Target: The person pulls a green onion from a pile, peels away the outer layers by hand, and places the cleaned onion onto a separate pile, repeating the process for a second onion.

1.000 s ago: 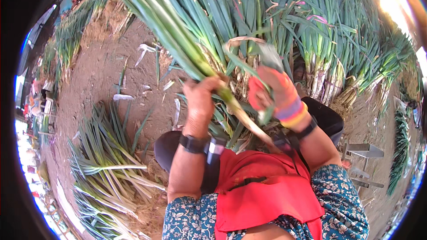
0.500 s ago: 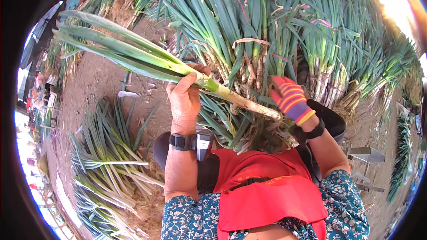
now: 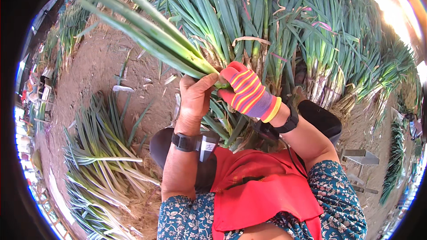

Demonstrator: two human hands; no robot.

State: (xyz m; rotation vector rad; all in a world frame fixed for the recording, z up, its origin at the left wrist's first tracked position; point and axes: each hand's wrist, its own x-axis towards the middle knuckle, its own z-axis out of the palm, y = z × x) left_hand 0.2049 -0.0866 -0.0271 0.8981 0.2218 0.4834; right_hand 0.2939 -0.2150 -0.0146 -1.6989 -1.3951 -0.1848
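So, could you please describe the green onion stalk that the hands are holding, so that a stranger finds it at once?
Start at the red apron at the bottom and follow both forearms up to where the bare left hand and the striped-gloved right hand meet. The green onion stalk runs from there toward the upper left. Unlike the bundles behind and the pile on the soil, it is lifted in the air.

Bare brown dirt ground [image 3: 95, 69] carries everything in view. A pile of loose green onions with pale stems [image 3: 104, 169] lies flat on it at the person's left. Bundled green onion bunches with white root ends [image 3: 311, 53] lie in rows ahead. Scattered pale leaf scraps [image 3: 122, 89] lie on the soil between.
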